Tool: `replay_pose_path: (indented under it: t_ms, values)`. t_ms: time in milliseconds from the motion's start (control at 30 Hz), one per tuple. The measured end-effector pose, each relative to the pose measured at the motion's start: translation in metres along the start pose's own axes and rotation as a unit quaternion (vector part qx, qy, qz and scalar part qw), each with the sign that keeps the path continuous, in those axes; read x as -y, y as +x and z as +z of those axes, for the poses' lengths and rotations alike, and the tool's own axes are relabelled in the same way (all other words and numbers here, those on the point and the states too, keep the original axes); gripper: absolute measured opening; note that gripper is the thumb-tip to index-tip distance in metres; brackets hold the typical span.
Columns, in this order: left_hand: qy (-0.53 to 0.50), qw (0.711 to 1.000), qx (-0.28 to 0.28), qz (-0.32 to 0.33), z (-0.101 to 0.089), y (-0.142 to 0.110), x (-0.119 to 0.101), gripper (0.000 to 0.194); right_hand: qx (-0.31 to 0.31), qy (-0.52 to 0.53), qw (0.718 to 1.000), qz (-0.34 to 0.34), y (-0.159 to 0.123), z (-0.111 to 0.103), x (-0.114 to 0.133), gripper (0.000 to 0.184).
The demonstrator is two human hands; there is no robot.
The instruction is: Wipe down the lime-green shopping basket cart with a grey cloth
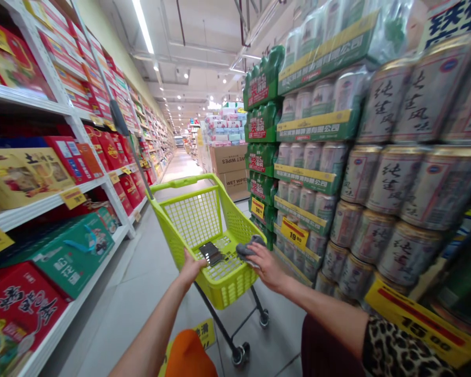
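A phone (pixel 211 254) lies in a shopping cart (pixel 235 285); shelves of boxed goods (pixel 55 157) run along the left, stacked cans (pixel 416 131) rise on the right, and wet-wipe cartons (pixel 231 173) stand ahead.

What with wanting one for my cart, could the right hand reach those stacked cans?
Probably yes: the right hand sits beside the stacked cans with nothing between, though it holds a gray cloth.

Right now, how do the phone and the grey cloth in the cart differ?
The phone is dark, flat and rectangular, while the grey cloth is soft and bunched. The phone lies on the cart's mesh floor, near the left hand; the cloth sits under the right hand, toward the right side of the lime-green cart. Both are at the cart's near end.
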State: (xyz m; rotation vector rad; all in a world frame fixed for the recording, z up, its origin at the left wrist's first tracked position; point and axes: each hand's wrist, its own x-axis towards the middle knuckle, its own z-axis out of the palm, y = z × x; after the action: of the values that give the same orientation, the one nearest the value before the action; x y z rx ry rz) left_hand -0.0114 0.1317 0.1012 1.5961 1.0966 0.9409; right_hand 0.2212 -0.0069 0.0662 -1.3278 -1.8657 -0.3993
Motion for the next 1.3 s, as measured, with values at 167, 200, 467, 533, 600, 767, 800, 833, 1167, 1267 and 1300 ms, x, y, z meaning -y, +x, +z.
replay_pose_path:
  t_ms: [167, 200, 467, 533, 600, 767, 800, 833, 1167, 1267, 1300]
  values:
    - [0.085, 0.995, 0.035, -0.036, -0.042, 0.006, -0.018, 0.077, 0.092, -0.014, 0.988, -0.124, 0.004, -0.004, 0.037, 0.036]
    - [0.146, 0.989, -0.006, -0.036, -0.043, 0.005, -0.023, 0.077, 0.105, -0.017, 0.985, -0.136, 0.008, -0.004, 0.039, 0.037]
    - [0.471, 0.87, -0.073, 0.128, 0.04, -0.064, -0.034, 0.058, 0.012, 0.027, 0.994, -0.104, 0.048, -0.008, 0.03, 0.028]
    - [0.503, 0.847, -0.063, 0.158, 0.05, -0.076, -0.027, 0.054, -0.026, 0.03, 0.997, -0.073, 0.054, -0.012, 0.028, 0.029]
    - [0.53, 0.831, -0.052, 0.162, 0.047, -0.079, -0.023, 0.05, 0.021, 0.031, 0.996, -0.08, 0.054, -0.01, 0.032, 0.028]
    - [0.566, 0.811, 0.001, 0.144, 0.024, -0.071, -0.025, 0.045, 0.181, 0.001, 0.979, -0.095, 0.049, 0.016, 0.052, 0.026]
    - [0.569, 0.809, 0.009, 0.144, 0.021, -0.07, -0.026, 0.044, 0.184, 0.0, 0.978, -0.102, 0.05, 0.02, 0.05, 0.024]
    - [0.571, 0.808, 0.016, 0.144, 0.02, -0.071, -0.028, 0.044, 0.182, 0.003, 0.976, -0.116, 0.053, 0.023, 0.045, 0.022]
    - [0.547, 0.824, 0.044, 0.142, 0.041, -0.082, -0.035, 0.049, 0.025, 0.018, 0.999, 0.032, 0.077, 0.024, -0.042, 0.025]
    - [0.529, 0.834, 0.028, 0.153, 0.054, -0.084, -0.033, 0.049, -0.019, 0.049, 0.997, 0.053, 0.063, 0.025, -0.023, 0.025]
    - [0.524, 0.837, 0.024, 0.154, 0.058, -0.085, -0.033, 0.049, -0.027, 0.061, 0.996, 0.051, 0.055, 0.023, -0.012, 0.025]
